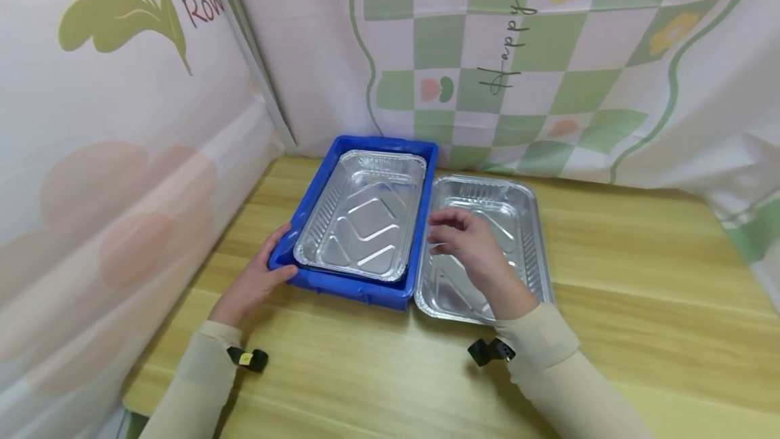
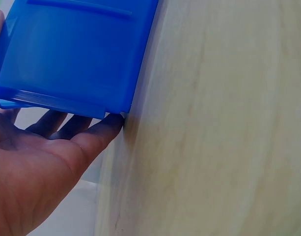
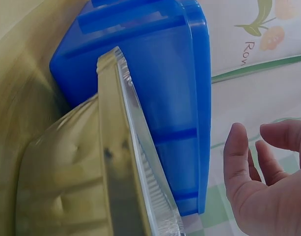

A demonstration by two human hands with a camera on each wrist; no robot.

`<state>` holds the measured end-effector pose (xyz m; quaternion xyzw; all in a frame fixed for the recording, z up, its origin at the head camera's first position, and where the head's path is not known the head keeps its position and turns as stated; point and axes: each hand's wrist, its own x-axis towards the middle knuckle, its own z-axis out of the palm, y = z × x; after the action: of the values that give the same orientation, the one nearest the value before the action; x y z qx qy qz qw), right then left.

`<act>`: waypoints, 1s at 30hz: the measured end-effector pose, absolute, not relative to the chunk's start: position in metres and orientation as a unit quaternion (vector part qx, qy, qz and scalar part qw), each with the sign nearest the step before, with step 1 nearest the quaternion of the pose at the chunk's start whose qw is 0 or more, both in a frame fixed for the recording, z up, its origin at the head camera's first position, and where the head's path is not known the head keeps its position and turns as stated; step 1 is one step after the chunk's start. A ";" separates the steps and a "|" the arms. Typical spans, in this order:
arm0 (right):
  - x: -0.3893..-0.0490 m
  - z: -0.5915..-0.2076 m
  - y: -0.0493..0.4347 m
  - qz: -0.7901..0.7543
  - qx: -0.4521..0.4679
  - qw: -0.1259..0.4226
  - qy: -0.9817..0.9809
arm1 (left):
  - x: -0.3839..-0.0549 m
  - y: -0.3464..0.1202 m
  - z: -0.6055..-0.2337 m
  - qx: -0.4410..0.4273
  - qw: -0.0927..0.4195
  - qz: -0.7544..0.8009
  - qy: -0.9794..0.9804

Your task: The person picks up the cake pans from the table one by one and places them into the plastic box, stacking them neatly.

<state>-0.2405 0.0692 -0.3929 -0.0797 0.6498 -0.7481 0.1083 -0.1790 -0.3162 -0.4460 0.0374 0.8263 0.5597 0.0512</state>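
A blue plastic bin [image 1: 365, 295] holds a rectangular foil tray [image 1: 365, 222] with ridged diamond lines on its floor. My left hand [image 1: 256, 283] grips the bin's near left corner, thumb on the front side and fingers along the left side. In the left wrist view, the fingers of the left hand [image 2: 47, 162] lie against the bin's wall [image 2: 76, 54]. Over a second foil tray [image 1: 539, 256], right of the bin, my right hand [image 1: 472, 246] hovers with loosely bent fingers and holds nothing. That tray [image 3: 67, 167] leans close beside the bin [image 3: 160, 88] in the right wrist view.
Everything stands on a wood-grain table [image 1: 658, 290]. A printed cloth [image 1: 536, 73] hangs behind it, and another cloth [image 1: 122, 154] lines the left side. A metal-looking pole [image 1: 256, 53] runs down at the corner where the cloths meet.
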 end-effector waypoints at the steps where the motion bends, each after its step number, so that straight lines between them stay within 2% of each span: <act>1: -0.240 -0.393 0.070 -0.749 -0.079 0.108 0.648 | -0.179 -0.316 -0.446 0.036 0.052 0.560 0.826; 30: -0.238 -0.395 0.134 -0.770 -0.064 0.116 0.625 | -0.179 -0.318 -0.447 0.039 0.057 0.549 0.833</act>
<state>-0.2375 0.1344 -0.3949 -0.0643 0.6245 -0.7697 0.1160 -0.1786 -0.3176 -0.4466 0.0386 0.8330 0.5490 0.0572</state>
